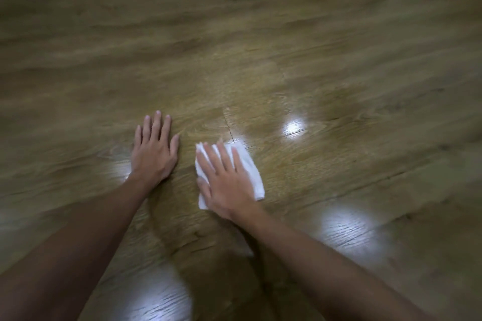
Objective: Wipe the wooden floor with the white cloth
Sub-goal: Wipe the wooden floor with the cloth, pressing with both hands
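Both hands lay flat-fingered: right hand (226, 182) pressed folded white cloth (252, 177) onto glossy brown wooden floor (260, 47); left hand (154, 151) braced; most planks apparently unwiped.

white cloth (250, 164) partly hidden under right hand (227, 182), floor (234, 21) edges blurred

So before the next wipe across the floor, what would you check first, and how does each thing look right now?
1. White cloth lies flat on the wooden floor: ok.
2. Right hand presses on the cloth with straight fingers: ok.
3. Left hand rests flat on the floor, apart from the cloth: ok.
4. Floor ahead free of objects: ok.
5. Cloth damp or dry: cannot tell.
6. Floor dirt remaining: cannot tell, the picture is blurred.
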